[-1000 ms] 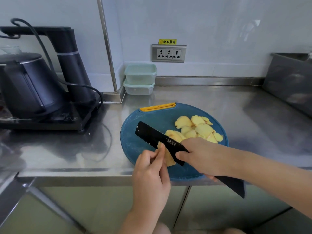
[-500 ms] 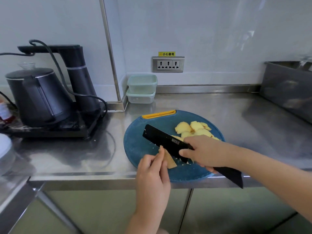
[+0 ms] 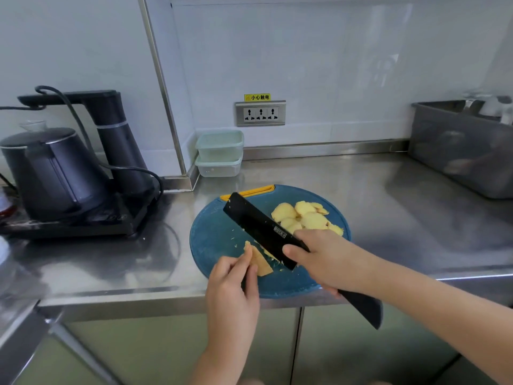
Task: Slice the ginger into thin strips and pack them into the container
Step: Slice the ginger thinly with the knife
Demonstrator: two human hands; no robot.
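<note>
The knife (image 3: 258,226) has come up off the ginger piece (image 3: 261,262), so one more slice looks done, with more cutting left. The left hand (image 3: 231,290) pinches that piece on the blue board (image 3: 213,240). The right hand (image 3: 319,257) has its grip tight round the knife. The container (image 3: 219,154) sits far back by the wall.

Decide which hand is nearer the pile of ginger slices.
Right. The right hand, holding the knife, sits just in front of the slices, at their near edge. The left hand pinches a ginger piece farther off, at the board's near left.
</note>
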